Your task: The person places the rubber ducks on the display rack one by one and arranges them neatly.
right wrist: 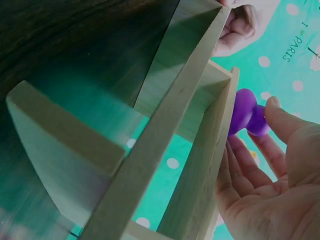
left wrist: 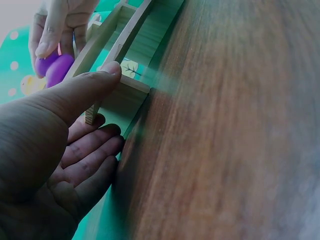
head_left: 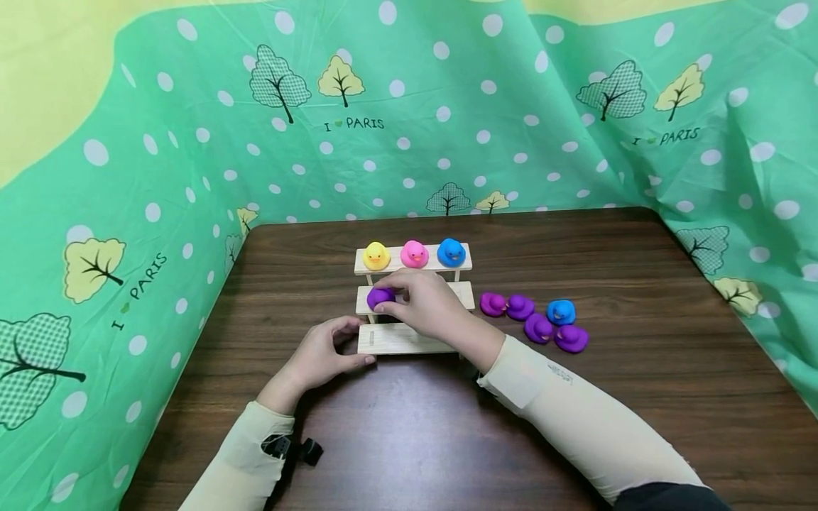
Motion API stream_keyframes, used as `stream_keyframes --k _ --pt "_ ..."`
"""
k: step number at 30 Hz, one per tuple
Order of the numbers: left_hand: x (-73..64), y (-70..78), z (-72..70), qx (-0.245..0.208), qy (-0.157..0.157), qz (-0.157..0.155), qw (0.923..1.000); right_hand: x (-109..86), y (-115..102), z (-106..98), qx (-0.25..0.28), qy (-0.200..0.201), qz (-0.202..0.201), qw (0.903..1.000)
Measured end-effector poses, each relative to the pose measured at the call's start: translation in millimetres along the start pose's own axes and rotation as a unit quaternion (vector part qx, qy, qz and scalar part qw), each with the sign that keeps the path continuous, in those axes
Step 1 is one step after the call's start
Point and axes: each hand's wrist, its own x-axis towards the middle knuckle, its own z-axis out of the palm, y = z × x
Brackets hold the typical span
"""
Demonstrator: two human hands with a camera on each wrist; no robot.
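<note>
A three-step wooden rack (head_left: pixel 409 341) stands on the table. My right hand (head_left: pixel 427 304) pinches a purple rubber duck (head_left: pixel 380 299) by its head, with the duck's base at the left end of the middle step. In the right wrist view, this purple duck (right wrist: pixel 243 111) sits right at the step's edge, between thumb and fingers. My left hand (head_left: pixel 326 355) holds the left end of the lowest step. Its thumb lies along the front edge and the fingers reach round the end, as the left wrist view shows. Yellow (head_left: pixel 376 256), pink (head_left: pixel 415 254) and blue (head_left: pixel 451 253) ducks sit along the top step.
Right of the rack, several purple ducks (head_left: pixel 539 328) and one blue duck (head_left: pixel 561 312) lie in a loose group on the dark wooden table (head_left: pixel 409 433). A green dotted cloth (head_left: pixel 409 142) hangs round the back and sides of the table.
</note>
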Motion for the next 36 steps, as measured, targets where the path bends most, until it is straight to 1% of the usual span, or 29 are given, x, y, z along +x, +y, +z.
stream_keyframes --k 15,21,26,31,36 --pt "-0.8 0.2 0.2 0.005 0.003 -0.001 1.0 2.7 -0.8 5.5 -0.041 0.007 -0.009 0.9991" --pt "-1.1 -0.4 0.2 0.003 0.002 -0.005 1.0 1.1 -0.2 5.0 -0.039 0.004 0.012 0.9992" --pt "-0.8 -1.4 0.9 0.0 0.004 -0.001 1.0 -1.6 1.7 3.1 -0.02 0.006 0.025 0.9995" --pt "-0.9 0.0 0.9 -0.002 0.002 -0.004 1.0 -6.4 4.8 -1.5 0.013 0.01 0.018 0.9997" --pt "-1.1 1.6 0.6 -0.001 0.0 -0.009 1.0 -15.1 9.3 -8.7 0.027 0.017 0.014 0.9994"
